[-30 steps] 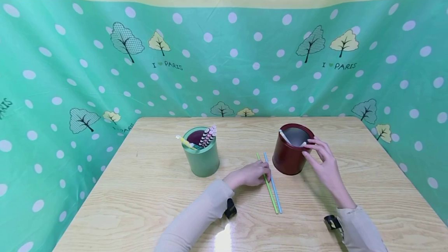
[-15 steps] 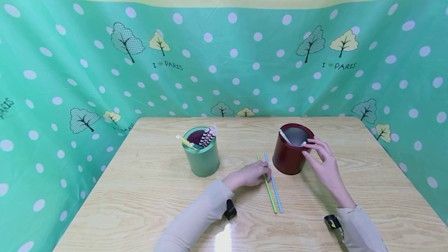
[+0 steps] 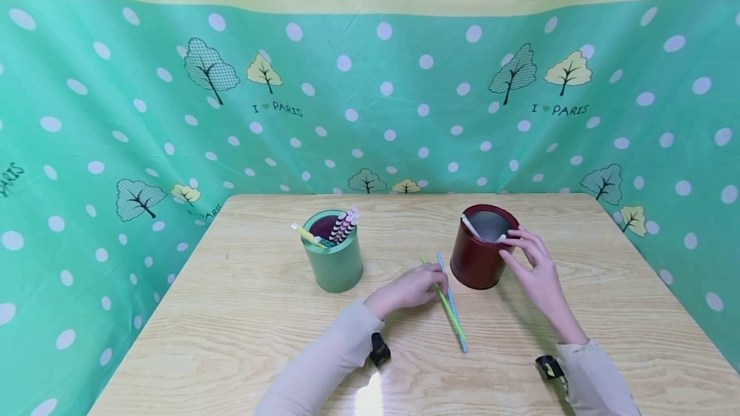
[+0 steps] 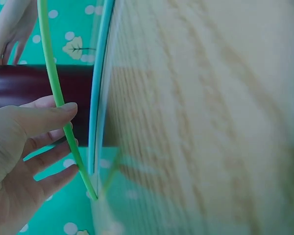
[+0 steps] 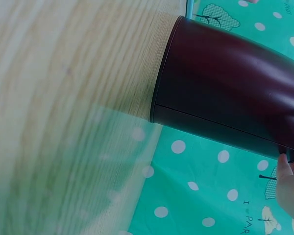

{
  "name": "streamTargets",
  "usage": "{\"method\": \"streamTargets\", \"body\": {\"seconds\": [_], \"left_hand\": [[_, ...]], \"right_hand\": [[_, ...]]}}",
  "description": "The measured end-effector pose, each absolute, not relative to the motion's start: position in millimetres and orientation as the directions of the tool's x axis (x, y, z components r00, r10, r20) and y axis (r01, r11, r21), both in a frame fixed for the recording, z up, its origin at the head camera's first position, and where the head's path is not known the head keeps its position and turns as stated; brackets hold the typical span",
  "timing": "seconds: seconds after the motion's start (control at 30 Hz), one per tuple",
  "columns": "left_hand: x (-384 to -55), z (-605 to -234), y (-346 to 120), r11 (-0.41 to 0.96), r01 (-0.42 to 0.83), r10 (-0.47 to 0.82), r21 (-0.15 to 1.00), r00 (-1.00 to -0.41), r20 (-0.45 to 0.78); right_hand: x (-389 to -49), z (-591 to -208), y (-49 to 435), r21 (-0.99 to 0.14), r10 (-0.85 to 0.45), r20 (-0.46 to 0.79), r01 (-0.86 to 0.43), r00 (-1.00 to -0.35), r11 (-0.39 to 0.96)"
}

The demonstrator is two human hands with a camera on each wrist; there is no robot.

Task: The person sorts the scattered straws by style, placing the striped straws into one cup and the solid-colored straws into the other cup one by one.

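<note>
My left hand (image 3: pixel 413 286) pinches a thin green straw (image 4: pixel 54 81) between thumb and fingers, seen close up in the left wrist view. In the head view the green straw slants across a blue straw (image 3: pixel 453 305), which lies on the table. Just beyond that hand stands a dark red can (image 3: pixel 478 260), upright, with white-ended sticks (image 3: pixel 471 226) leaning at its rim. My right hand (image 3: pixel 537 275) holds the can's near right rim, thumb outside and fingertips at the opening. In the right wrist view the thumb (image 5: pixel 282 166) presses the can's side.
A green can (image 3: pixel 336 267) stands farther left, holding several pink and black striped sticks (image 3: pixel 343 225) and a yellow one (image 3: pixel 306 234). Both cans are on a wooden table (image 3: pixel 243 313). A dotted green cloth (image 3: pixel 370 121) hangs behind and at the sides.
The green straw's near end has swung right, from beside the blue straw to across it, while its far end shifted slightly left. The right hand and both cans stay put.
</note>
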State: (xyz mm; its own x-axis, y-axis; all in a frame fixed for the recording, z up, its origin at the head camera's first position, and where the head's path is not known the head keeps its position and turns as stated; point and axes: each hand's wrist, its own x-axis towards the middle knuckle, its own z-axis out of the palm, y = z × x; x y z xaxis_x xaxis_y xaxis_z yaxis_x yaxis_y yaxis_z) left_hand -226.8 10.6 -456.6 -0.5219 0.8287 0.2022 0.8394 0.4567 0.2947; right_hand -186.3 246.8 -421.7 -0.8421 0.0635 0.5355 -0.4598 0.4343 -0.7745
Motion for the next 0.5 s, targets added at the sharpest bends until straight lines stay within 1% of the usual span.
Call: {"method": "streamTargets", "body": {"seconds": [0.03, 0.07, 0.2, 0.27, 0.3, 0.5], "left_hand": [[-226.3, -455.8, 10.4, 0.455, 0.837, 0.826, 0.302, -0.524, 0.208], [-225.9, -455.3, 10.2, 0.454, 0.836, 0.823, 0.309, -0.526, 0.214], [-224.6, -453.3, 9.9, 0.453, 0.826, 0.809, 0.337, -0.539, 0.234], [-224.1, -451.9, 9.9, 0.450, 0.820, 0.801, 0.354, -0.546, 0.246], [-223.9, -451.1, 9.8, 0.447, 0.819, 0.797, 0.359, -0.547, 0.256], [-222.3, -446.5, 9.0, 0.435, 0.810, 0.774, 0.393, -0.560, 0.297]], "right_hand": [[-187.0, -423.2, 247.4, -0.776, 0.066, 0.538, -0.464, -0.840, 0.427], [-189.7, -427.6, 249.0, -0.781, 0.064, 0.552, -0.488, -0.832, 0.391], [-190.6, -430.6, 249.8, -0.779, 0.063, 0.567, -0.510, -0.821, 0.366], [-190.5, -430.9, 250.0, -0.779, 0.063, 0.563, -0.504, -0.824, 0.373], [-188.1, -427.5, 248.9, -0.775, 0.063, 0.550, -0.480, -0.833, 0.411], [-186.0, -422.1, 247.3, -0.781, 0.068, 0.510, -0.428, -0.858, 0.454]]}}
